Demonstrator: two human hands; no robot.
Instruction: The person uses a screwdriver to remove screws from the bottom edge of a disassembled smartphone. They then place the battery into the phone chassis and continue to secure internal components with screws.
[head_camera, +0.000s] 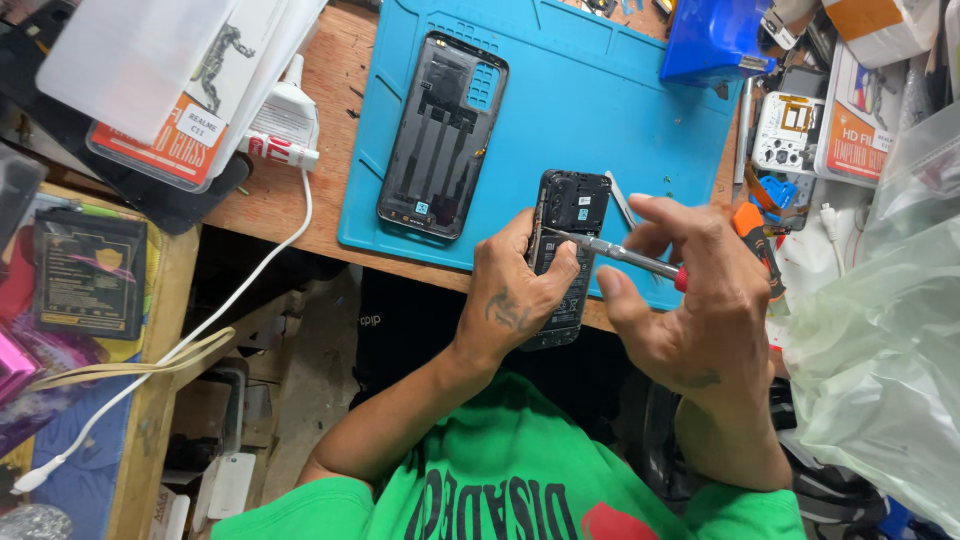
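Note:
My left hand (515, 290) grips an opened black phone (568, 205) with its back removed, at the near edge of the blue work mat (600, 110). My right hand (690, 290) holds a thin screwdriver (620, 254) with a metal shaft and red grip. Its tip rests on the phone's inner frame near my left thumb. The phone's dark back cover (442, 135) lies inside-up on the mat to the left.
Metal tweezers (622, 200) lie on the mat beside the phone. A white cable (240, 290) hangs off the wooden bench. Packaged screen protectors (170, 90) sit far left, a blue box (712, 40) at the back, parts and plastic bags (880, 340) on the right.

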